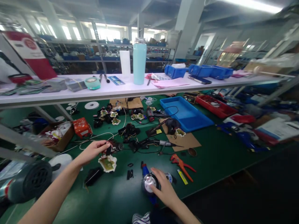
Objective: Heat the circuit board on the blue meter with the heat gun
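My left hand [95, 150] is closed in a pinch on a small black part [108, 151]. Just below it is a green circuit board [107, 163] with a ragged white edge; I cannot tell whether the two are joined. My right hand [164, 188] curls round the right side of a round silver-and-black device [149, 183], thumb on its silver face. Blue pieces stick out above and below that device, partly hidden. Small black strips [130, 174] lie between my hands. A black block-shaped part [93, 176] with wires is below my left hand.
Orange-handled cutters [183, 167], a yellow utility knife [182, 177] and a solder reel [168, 177] lie to the right. Behind are a soldering iron [165, 143], a blue tray [184, 113] and several wired parts. A shelf [112, 90] with a turquoise bottle [139, 62] spans the bench.
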Action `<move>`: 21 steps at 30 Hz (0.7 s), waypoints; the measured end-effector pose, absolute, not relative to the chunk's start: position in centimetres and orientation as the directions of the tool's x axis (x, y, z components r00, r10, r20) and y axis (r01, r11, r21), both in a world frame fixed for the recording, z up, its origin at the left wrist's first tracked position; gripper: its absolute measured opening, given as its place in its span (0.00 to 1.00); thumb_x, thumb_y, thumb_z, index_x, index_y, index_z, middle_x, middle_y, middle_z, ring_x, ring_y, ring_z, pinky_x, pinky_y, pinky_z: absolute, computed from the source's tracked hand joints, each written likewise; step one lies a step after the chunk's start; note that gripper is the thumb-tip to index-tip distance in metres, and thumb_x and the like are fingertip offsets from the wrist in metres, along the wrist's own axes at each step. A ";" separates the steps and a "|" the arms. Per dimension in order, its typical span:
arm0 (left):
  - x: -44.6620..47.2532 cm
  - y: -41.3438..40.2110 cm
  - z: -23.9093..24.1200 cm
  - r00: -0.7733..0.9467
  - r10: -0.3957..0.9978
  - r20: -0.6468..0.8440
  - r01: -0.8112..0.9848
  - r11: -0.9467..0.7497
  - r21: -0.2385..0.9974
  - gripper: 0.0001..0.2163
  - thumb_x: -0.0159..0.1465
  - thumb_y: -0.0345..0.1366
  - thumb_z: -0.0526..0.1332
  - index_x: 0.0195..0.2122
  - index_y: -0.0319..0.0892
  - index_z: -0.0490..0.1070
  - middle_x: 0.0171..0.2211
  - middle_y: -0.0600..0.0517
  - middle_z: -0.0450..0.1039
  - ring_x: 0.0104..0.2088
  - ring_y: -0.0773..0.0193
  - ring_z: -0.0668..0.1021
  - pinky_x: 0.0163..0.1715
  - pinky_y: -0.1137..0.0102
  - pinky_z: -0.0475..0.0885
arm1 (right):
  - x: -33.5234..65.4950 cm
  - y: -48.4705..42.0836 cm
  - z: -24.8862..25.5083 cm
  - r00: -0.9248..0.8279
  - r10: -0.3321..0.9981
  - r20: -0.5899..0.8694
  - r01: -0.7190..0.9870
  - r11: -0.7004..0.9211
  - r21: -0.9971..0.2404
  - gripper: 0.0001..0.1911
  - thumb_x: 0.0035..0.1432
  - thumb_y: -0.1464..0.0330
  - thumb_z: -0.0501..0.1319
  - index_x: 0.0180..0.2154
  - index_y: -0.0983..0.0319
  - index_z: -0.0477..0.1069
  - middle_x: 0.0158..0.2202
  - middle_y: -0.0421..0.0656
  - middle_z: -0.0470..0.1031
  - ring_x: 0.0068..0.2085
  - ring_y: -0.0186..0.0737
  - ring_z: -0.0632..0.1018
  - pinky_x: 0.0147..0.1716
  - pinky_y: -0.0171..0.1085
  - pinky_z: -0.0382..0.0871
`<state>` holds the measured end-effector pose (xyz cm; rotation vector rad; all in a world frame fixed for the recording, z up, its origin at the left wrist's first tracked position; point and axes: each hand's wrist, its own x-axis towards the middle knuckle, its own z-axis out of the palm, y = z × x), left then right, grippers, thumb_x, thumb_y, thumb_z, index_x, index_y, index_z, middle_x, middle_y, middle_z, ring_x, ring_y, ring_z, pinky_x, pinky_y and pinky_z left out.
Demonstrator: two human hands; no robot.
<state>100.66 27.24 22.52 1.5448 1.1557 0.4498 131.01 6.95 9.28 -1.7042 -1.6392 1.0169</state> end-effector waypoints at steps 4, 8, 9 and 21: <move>105.7 24.5 20.4 0.413 0.867 -0.277 0.410 0.094 0.907 0.21 0.53 0.53 0.62 0.32 0.38 0.73 0.28 0.52 0.70 0.27 0.66 0.68 0.28 0.73 0.64 | 133.6 4.6 8.3 0.041 0.989 -0.144 0.534 -0.144 -0.833 0.26 0.56 0.63 0.55 0.57 0.60 0.61 0.58 0.50 0.63 0.60 0.46 0.63 0.61 0.50 0.54; 111.2 21.4 17.7 0.327 0.901 -0.284 0.361 0.159 0.919 0.23 0.52 0.54 0.61 0.32 0.36 0.75 0.27 0.50 0.72 0.29 0.63 0.71 0.30 0.71 0.65 | 135.7 4.0 7.6 0.130 0.976 -0.172 0.301 -0.204 -0.931 0.25 0.58 0.60 0.54 0.55 0.62 0.63 0.55 0.53 0.66 0.55 0.46 0.69 0.55 0.47 0.64; 112.4 20.6 17.2 0.307 0.909 -0.283 0.344 0.171 0.923 0.23 0.52 0.54 0.61 0.32 0.36 0.75 0.27 0.49 0.73 0.29 0.63 0.71 0.30 0.71 0.65 | 135.7 4.4 7.8 0.131 0.974 -0.185 0.191 -0.208 -0.959 0.25 0.57 0.58 0.55 0.54 0.62 0.64 0.53 0.54 0.67 0.52 0.46 0.71 0.52 0.46 0.66; 118.1 16.8 16.9 0.203 0.939 -0.278 0.245 0.227 0.943 0.22 0.53 0.54 0.59 0.30 0.36 0.74 0.24 0.50 0.73 0.20 0.70 0.65 0.20 0.74 0.60 | 132.5 12.1 11.8 -0.031 0.947 -0.321 -0.313 -0.314 -0.896 0.26 0.39 0.48 0.66 0.27 0.65 0.69 0.18 0.36 0.65 0.19 0.27 0.64 0.18 0.29 0.55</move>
